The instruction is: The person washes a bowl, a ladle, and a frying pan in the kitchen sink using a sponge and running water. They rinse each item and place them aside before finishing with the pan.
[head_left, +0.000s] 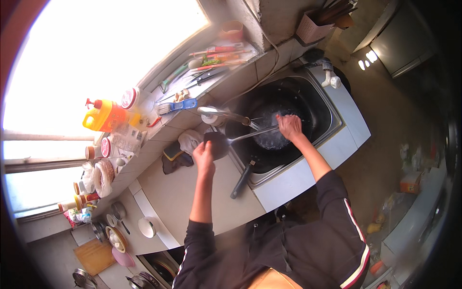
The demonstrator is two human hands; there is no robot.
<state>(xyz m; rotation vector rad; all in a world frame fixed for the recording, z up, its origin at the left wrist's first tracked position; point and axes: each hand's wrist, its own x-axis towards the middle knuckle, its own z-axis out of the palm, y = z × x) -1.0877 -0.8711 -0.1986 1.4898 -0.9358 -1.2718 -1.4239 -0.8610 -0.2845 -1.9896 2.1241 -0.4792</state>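
My left hand [204, 159] pinches the dark, broad head of a wok spatula [217, 145] with the thumb on top. Its metal shaft runs to the right, where my right hand [290, 127] is closed around it above the sink. A curved metal faucet [231, 115] pours water past the shaft. Below, foamy water lies in a large black wok [252, 159] inside the steel sink [337, 121]. The wok's black handle [241, 182] juts out over the counter. Part of the shaft is hidden under my right hand.
Left of the sink, a grey cloth [189, 141] and a sponge [172, 150] lie against the tiled wall. A white bowl [147, 227] stands on the counter [173, 191]. The windowsill bears a blue brush [182, 104], a knife [211, 74] and a yellow-orange pump bottle [104, 115]. A white tap [330, 80] projects behind the sink.
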